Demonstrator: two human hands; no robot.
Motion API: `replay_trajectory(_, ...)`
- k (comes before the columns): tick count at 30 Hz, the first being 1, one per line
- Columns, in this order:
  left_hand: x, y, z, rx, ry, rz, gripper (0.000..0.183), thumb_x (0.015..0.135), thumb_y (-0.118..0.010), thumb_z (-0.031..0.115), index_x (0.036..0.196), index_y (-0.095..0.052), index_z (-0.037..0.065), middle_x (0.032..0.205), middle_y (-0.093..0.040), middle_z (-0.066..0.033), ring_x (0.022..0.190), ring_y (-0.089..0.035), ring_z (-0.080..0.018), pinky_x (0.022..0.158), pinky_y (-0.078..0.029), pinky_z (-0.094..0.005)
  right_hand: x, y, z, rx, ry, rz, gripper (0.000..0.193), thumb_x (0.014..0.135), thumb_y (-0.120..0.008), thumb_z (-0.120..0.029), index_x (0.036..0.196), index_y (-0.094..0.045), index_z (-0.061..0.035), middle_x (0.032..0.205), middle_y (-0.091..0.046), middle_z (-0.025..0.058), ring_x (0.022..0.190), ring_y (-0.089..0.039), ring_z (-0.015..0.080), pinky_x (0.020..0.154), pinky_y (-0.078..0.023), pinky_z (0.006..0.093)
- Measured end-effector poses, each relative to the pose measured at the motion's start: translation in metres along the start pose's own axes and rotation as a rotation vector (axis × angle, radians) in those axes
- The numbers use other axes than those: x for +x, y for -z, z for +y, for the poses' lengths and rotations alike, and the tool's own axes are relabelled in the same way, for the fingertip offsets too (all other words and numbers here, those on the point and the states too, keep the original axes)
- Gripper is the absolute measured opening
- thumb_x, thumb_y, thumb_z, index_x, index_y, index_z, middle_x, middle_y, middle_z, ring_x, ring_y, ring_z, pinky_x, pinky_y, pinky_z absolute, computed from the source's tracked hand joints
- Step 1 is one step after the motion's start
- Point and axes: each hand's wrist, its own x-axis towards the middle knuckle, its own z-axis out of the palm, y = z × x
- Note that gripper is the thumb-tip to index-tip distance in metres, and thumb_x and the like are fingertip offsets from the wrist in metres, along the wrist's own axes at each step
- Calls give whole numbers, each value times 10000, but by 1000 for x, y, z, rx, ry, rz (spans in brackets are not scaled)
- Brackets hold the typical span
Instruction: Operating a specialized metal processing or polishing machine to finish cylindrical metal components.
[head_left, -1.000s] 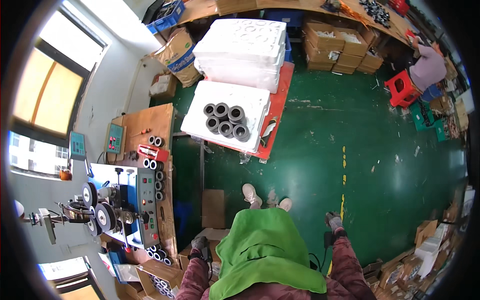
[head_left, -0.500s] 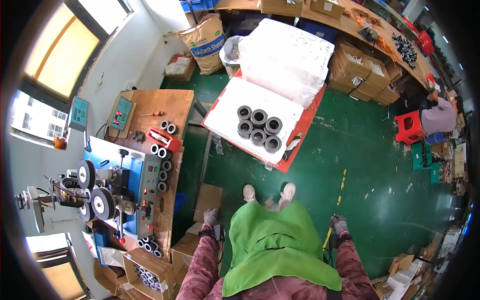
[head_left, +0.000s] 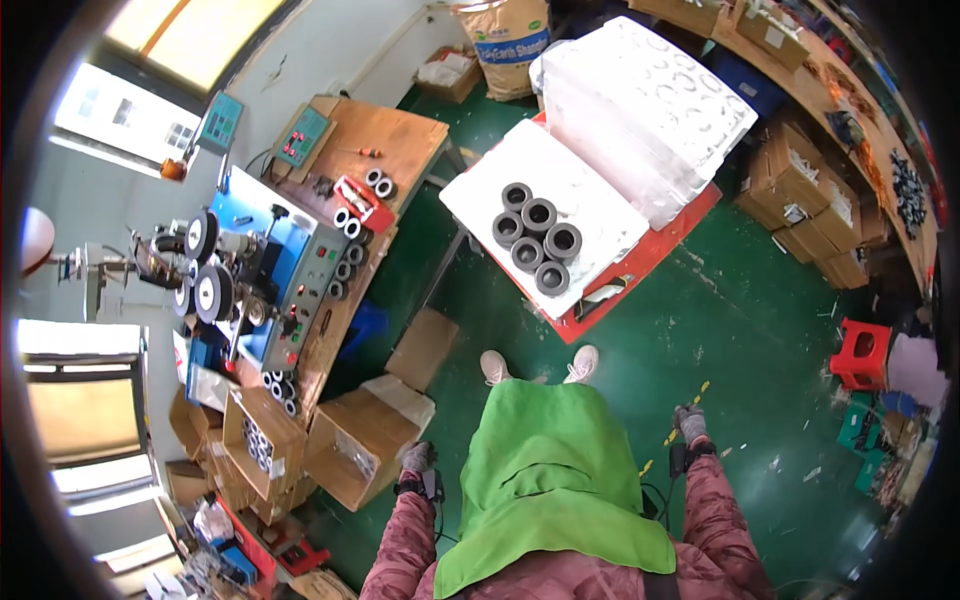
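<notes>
Both my hands hang low at my sides in grey gloves. My left hand point(head_left: 417, 457) is beside the open cardboard box point(head_left: 340, 450); its fingers look loose and nothing shows in them. My right hand point(head_left: 690, 424) is over the green floor near a yellow dashed line, its fingers loosely bent with nothing visible between them. Ahead of me, several thick dark rings point(head_left: 538, 215) stand grouped on a white foam block point(head_left: 480, 190). The block rests on a red stand point(head_left: 660, 255), with a taller white foam block point(head_left: 640, 130) behind it. Neither hand touches these.
To the left, a wooden workbench point(head_left: 400, 140) bears a blue machine point(head_left: 245, 205) with black wheels, a green control box point(head_left: 302, 135) and more rings point(head_left: 352, 228). A box of rings point(head_left: 262, 470) sits below. Cardboard boxes point(head_left: 800, 190) and a red stool point(head_left: 862, 355) are at right.
The view has turned rightward, so the bench and foam blocks sit differently and more of the boxes at lower left shows. My right hand is held farther out from my body.
</notes>
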Motion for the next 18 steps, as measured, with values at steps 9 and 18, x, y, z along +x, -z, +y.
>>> replay_trajectory(9,-85,-47,-9,-547,414,256,226,779,-593,137,969,-589,14,849,-624,-108,637,-630,-236,539,-529,-335,-1,-15,-18,-89,-179,-144,120,846,-565,-205,858,-494,-109,641,-581,31,463,-532,141,380,-440,292)
replay_trajectory(18,-89,-55,-67,-589,313,180,224,786,-583,143,969,-591,15,848,-625,-98,648,-626,-198,549,-525,-297,-55,-28,12,-189,-139,-131,194,840,-575,-243,933,-539,-77,677,-613,44,484,-547,150,416,-449,306)
